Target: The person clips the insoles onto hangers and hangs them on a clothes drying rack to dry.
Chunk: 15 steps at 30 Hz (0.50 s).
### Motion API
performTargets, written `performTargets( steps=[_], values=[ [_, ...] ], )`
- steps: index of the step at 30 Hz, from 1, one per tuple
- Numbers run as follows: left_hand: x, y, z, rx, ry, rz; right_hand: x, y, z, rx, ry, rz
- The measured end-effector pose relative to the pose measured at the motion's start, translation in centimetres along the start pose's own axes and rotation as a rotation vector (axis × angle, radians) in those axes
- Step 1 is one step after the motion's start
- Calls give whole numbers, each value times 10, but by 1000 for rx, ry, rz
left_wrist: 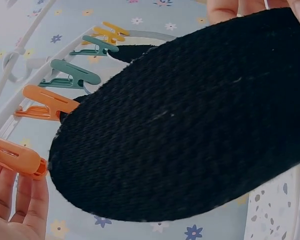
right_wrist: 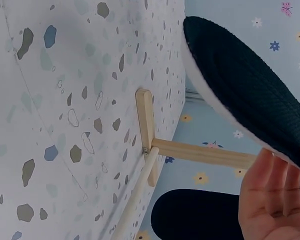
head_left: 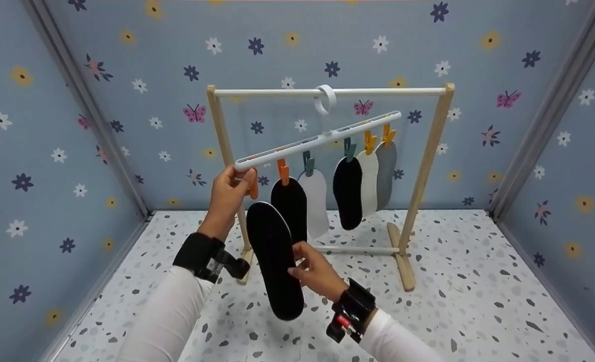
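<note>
A white clip hanger (head_left: 297, 147) hangs tilted, its left end low. At that end my left hand (head_left: 227, 197) pinches an orange clothespin (left_wrist: 16, 158). Lower down, my right hand (head_left: 321, 271) holds a black insole (head_left: 273, 261) by its edge, thumb on the near face. The insole's upper end comes right up to the clothespin's tip in the left wrist view. Beside it, another black insole (head_left: 290, 206) hangs from a second orange clothespin (head_left: 283, 172), and a white insole (head_left: 316, 203) from a green one (head_left: 308, 164).
Farther right on the hanger hang a black insole (head_left: 348, 196), a cream insole (head_left: 369, 181) and a grey insole (head_left: 387, 176). A wooden rack (head_left: 430, 166) with a white top bar (head_left: 267, 93) carries the hanger's ring. The speckled tabletop (head_left: 478, 301) meets flowered walls.
</note>
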State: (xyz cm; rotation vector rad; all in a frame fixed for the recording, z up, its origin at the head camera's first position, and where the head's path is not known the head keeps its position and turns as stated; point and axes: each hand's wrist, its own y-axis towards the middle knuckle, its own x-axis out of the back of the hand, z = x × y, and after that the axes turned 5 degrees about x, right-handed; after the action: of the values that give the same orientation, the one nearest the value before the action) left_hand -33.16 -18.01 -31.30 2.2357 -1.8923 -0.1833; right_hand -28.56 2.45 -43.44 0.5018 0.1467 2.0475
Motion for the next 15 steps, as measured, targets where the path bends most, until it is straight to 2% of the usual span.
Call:
performTargets(
  steps=[8, 11, 15],
  values=[
    [-1, -1, 0, -8, 5, -15, -2, -7, 30, 28, 22, 17],
    [0, -1, -1, 0, 10, -19, -3, -6, 31, 32, 15, 19],
    [0, -1, -2, 13, 13, -17, -6, -1, 16, 27, 11, 11]
  ],
)
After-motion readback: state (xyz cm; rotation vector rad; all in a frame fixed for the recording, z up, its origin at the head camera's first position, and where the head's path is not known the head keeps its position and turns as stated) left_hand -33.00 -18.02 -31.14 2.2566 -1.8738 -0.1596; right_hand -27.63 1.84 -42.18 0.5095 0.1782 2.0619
